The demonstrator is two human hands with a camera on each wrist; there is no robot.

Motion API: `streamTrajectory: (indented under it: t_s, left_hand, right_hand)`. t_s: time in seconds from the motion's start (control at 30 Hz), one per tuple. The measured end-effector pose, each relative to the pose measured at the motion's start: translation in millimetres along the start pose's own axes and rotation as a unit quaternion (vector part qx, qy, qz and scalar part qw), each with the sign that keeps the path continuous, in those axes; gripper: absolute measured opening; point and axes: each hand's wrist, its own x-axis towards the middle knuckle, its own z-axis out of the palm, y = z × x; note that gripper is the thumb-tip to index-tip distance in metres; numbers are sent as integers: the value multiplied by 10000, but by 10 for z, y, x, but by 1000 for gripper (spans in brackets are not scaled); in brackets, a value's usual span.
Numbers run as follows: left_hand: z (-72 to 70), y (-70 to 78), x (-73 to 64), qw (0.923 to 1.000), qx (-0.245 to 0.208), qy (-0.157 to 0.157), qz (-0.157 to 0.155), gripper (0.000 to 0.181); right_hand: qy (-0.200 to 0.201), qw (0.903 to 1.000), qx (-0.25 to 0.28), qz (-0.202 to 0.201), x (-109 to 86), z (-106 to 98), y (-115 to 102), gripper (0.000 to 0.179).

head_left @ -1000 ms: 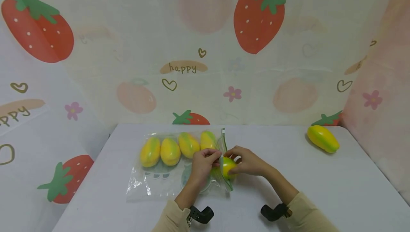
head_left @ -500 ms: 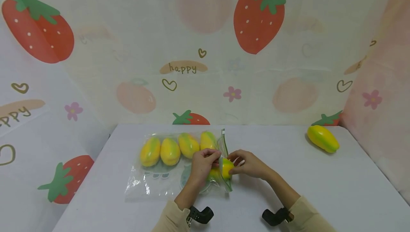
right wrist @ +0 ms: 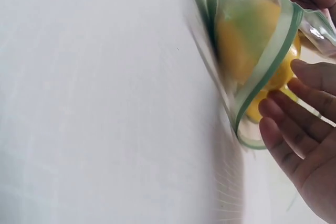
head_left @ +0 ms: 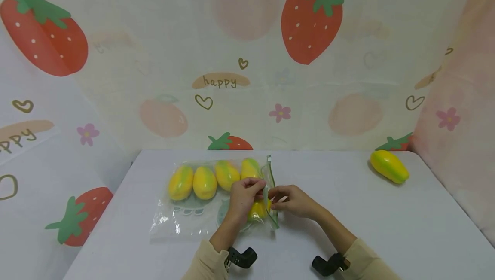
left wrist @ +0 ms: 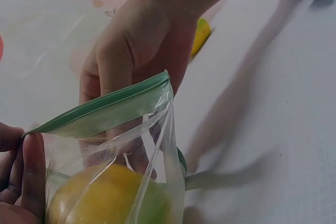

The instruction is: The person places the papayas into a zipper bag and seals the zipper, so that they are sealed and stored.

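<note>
A clear zip-lock bag (head_left: 174,228) with a green-edged mouth lies on the table, holding several yellow-green, mango-like fruits (head_left: 205,183). My left hand (head_left: 244,198) pinches the upper edge of the mouth, lifting it. My right hand (head_left: 295,202) reaches in at the mouth from the right, its fingers loosely extended towards the nearest fruit (left wrist: 110,195), which sits just inside. In the right wrist view, the fingertips (right wrist: 270,107) are beside that fruit (right wrist: 249,38); whether they touch it is hard to tell. The left hand hides part of the bag's contents.
Another yellow-green fruit (head_left: 389,166) lies outside the bag, at the back right of the white table (head_left: 348,194). A fabric backdrop (head_left: 247,117) printed with strawberries stands behind the table. Each wrist carries a black camera mount (head_left: 242,257).
The fruit at the bag's mouth has moved left, further into the bag, with my right hand following it. My left hand keeps its pinch on the edge, almost unmoved.
</note>
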Motion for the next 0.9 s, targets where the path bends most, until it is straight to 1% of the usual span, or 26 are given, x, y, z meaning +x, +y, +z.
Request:
streamTrajectory:
  t_s: [0.13,0.33,0.5,0.6,0.7,0.73,0.87,0.9]
  left_hand:
    - [-15,25,-8,10000,-83,-37,14,23]
    - [-19,24,-16,9999,-125,-94,26,25]
    - [-12,20,-17,10000,-62,-9,2,24]
    - [-11,11,-7,10000,-55,11,-10,24]
    - [-11,7,0,9999,-95,-32,-33,23]
    - [-11,23,-7,9999,-84,-49,-57,23]
    - [-7,188,-127,9999,-62,-104,-105,21]
    - [-6,209,-138,9999,-42,-104,-124,20]
  right_hand:
    - [-158,9999,-36,46,-2,5,-9,31]
    - [-14,9998,-177,12,-48,-28,8,32]
    - [22,9997,-229,-51,-72,-77,35,34]
    - [19,9997,-223,-15,-84,-100,38,35]
    - [36,9997,-255,50,-99,-125,36,34]
    - [48,9996,-269,87,-103,-134,36,34]
    - [130,9991,-366,160,-116,-184,35,34]
    - [151,9990,-405,150,-120,-202,40,34]
